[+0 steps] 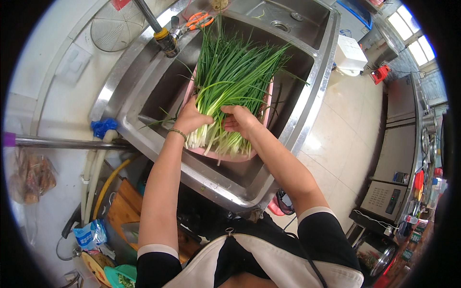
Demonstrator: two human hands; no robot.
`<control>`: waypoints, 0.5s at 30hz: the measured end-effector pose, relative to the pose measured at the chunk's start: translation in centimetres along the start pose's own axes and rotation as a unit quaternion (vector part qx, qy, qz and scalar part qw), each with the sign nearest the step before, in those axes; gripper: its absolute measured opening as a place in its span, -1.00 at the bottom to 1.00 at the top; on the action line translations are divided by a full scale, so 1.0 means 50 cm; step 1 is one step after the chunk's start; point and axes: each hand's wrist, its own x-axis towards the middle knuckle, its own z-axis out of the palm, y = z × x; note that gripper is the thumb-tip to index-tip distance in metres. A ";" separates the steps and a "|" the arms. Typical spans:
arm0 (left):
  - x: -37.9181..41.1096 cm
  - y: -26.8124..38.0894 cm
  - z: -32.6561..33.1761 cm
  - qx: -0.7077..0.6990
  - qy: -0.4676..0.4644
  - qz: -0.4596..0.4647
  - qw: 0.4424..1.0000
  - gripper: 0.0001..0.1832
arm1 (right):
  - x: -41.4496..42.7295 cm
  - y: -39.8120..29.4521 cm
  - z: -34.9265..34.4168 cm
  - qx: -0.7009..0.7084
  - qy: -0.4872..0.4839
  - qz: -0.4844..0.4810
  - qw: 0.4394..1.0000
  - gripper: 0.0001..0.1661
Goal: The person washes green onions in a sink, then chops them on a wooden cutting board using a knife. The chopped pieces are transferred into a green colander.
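Observation:
A thick heap of green leafy stalks with white ends, resembling Chinese chives (234, 75), lies in a pink plastic basin (268, 104) inside the near bowl of a stainless steel double sink (248, 185). Gripping the pale stems on the left side of the heap is my left hand (192, 117), a beaded bracelet at its wrist. My right hand (239, 120) is at the middle of the heap, fingers curled and touching the stalks; whether it grips any is unclear. The white ends point towards me over the basin's near rim.
Orange-handled scissors (200, 21) lie on the sink's back left rim beside a faucet (168, 43). The second sink bowl (288, 21) adjoins at the far side. Left of the sink are a metal bar (72, 142), pipes and a yellow hose (108, 180). Tiled floor (342, 136) lies to the right.

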 end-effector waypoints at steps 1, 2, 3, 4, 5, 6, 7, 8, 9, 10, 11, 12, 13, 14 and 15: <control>-0.004 0.011 -0.007 -0.019 -0.014 -0.007 1.000 -0.26 | -0.001 -0.003 0.001 0.018 -0.010 -0.008 1.000 -0.60; -0.009 0.022 -0.015 -0.038 -0.027 -0.014 0.999 -0.27 | 0.005 -0.002 0.002 0.049 -0.001 -0.011 0.999 -0.68; -0.014 0.033 -0.022 -0.094 -0.053 -0.013 0.994 -0.27 | 0.004 -0.003 0.000 0.047 -0.007 -0.025 0.999 -0.68; -0.024 0.045 -0.032 -0.149 -0.078 -0.013 0.986 -0.26 | -0.003 -0.006 -0.001 0.046 -0.014 -0.040 0.998 -0.68; -0.033 0.060 -0.038 -0.204 -0.105 -0.014 0.973 -0.25 | -0.012 -0.006 -0.001 0.045 -0.019 -0.052 0.997 -0.68; -0.041 0.077 -0.045 -0.194 -0.101 -0.041 0.975 -0.26 | -0.021 -0.006 0.005 0.064 0.003 -0.064 0.996 -0.78; -0.047 0.081 -0.049 -0.207 -0.100 -0.040 0.972 -0.26 | -0.018 0.003 0.002 0.080 -0.013 -0.072 0.994 -0.79; -0.049 0.083 -0.054 -0.220 -0.100 -0.037 0.970 -0.26 | -0.008 0.012 -0.007 0.095 -0.027 -0.081 0.992 -0.81; -0.051 0.085 -0.058 -0.234 -0.100 -0.034 0.967 -0.26 | 0.002 0.019 -0.019 0.111 -0.041 -0.090 0.989 -0.82; -0.058 0.091 -0.064 -0.235 -0.103 -0.041 0.965 -0.27 | -0.003 0.019 -0.023 0.118 -0.034 -0.086 0.989 -0.82; -0.060 0.088 -0.068 -0.246 -0.097 -0.044 0.963 -0.28 | -0.007 0.018 -0.028 0.126 -0.027 -0.082 0.988 -0.83; -0.061 0.084 -0.073 -0.256 -0.091 -0.047 0.961 -0.29 | -0.012 0.016 -0.033 0.133 -0.019 -0.078 0.988 -0.83; -0.063 0.081 -0.077 -0.267 -0.086 -0.050 0.959 -0.30 | -0.018 0.014 -0.038 0.100 0.011 -0.070 0.992 -0.82; -0.062 0.078 -0.080 -0.275 -0.083 -0.044 0.957 -0.33 | -0.023 0.013 -0.043 0.067 0.042 -0.063 0.995 -0.82; -0.064 0.077 -0.083 -0.272 -0.076 -0.046 0.958 -0.34 | -0.027 0.012 -0.048 0.034 0.072 -0.055 0.995 -0.81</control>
